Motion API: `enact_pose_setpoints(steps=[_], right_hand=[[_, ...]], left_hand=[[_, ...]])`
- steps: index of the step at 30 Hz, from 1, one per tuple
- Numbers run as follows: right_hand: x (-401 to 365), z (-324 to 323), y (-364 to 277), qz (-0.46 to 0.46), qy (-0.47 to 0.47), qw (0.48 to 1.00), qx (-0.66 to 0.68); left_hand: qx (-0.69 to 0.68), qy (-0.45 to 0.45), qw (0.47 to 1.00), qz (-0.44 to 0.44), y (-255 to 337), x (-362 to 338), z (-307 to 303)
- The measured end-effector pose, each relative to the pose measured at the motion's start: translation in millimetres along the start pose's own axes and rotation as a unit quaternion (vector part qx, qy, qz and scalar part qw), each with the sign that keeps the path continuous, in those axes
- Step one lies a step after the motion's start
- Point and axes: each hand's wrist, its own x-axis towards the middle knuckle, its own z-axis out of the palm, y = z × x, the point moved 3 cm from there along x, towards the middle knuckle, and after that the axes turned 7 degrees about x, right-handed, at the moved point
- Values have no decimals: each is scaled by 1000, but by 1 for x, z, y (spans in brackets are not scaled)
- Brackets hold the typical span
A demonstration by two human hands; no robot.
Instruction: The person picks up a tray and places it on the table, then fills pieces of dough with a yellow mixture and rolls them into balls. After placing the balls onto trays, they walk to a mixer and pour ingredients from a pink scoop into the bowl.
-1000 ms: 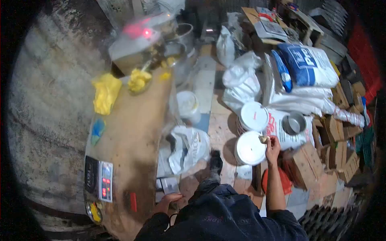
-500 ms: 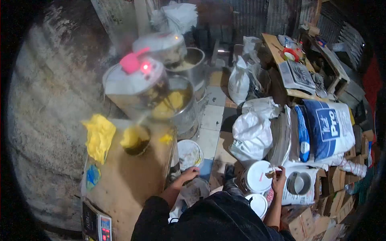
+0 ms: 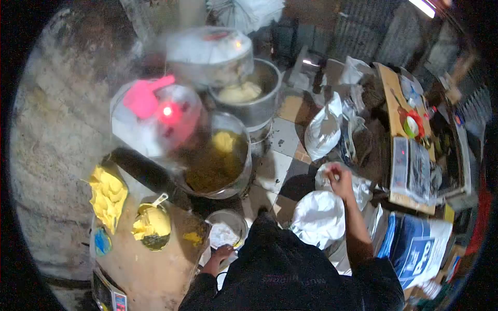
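Observation:
My left hand (image 3: 223, 253) hangs low beside the table, at the near rim of a bucket with white contents (image 3: 223, 236). Its fingers look curled, and anything inside them is hidden. My right hand (image 3: 339, 181) is raised in front of white sacks (image 3: 319, 220), with bent fingers pinched together; I cannot make out anything between them. On the table at left stands a bowl of yellow dough-like mass (image 3: 155, 220) with a light handle sticking up. Beside it lies a yellow crumpled heap (image 3: 108, 197).
Two mixers hold metal bowls (image 3: 246, 155), (image 3: 267, 103); a pink scoop (image 3: 142, 98) lies on the nearer machine. A digital scale (image 3: 118, 300) sits at the table's near corner. At right are a blue-and-white sack (image 3: 423, 249) and a wooden table (image 3: 397, 103) with clutter.
The view has swung forward. My right hand has moved from beside the white lids up to the white sacks, and the small brown piece at its fingers no longer shows. The left hand has lowered.

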Motion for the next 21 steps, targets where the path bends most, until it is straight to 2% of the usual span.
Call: enact_pose_setpoints(steps=[1, 2, 4, 5, 6, 7, 9, 11, 13, 15, 16, 17, 19, 21], right_hand=[[50, 13, -7, -2, -17, 999, 37], [100, 27, -15, -20, -40, 998, 46], [188, 59, -31, -73, -58, 994, 63], [231, 77, -37, -112, -51, 990, 71], [268, 98, -40, -104, -81, 985, 108], [306, 116, -43, -99, -110, 979, 143], [375, 156, -30, -120, -173, 971, 117], [427, 196, -28, -240, -228, 943, -19], [476, 212, -29, -240, -254, 935, -55], [523, 224, -30, -199, -342, 917, -52], [548, 232, -30, -278, -326, 900, -78], [573, 239, -36, -287, -339, 892, -79], [627, 249, -55, -265, -273, 924, -41], [698, 275, -61, -395, -165, 902, 52]], left_hand=[[61, 29, 995, 77, -4, 9, 13], [-155, 161, 962, 160, 43, -30, -9], [-236, 73, 969, 3, 41, 1, 9], [-270, 60, 960, -46, 46, 20, 14], [-297, 60, 950, -74, 51, 35, 16], [-323, 69, 940, -89, 60, 48, 9], [-379, 94, 913, -116, 81, 72, -5], [-431, 121, 884, -137, 101, 94, -19], [-472, 149, 855, -152, 122, 114, -36], [-513, 175, 825, -161, 142, 135, -50], [-533, 190, 808, -166, 152, 148, -54], [-552, 206, 790, -168, 162, 159, -58], [-587, 248, 754, -161, 179, 180, -62], [-597, 303, 727, -154, 198, 200, -62]])
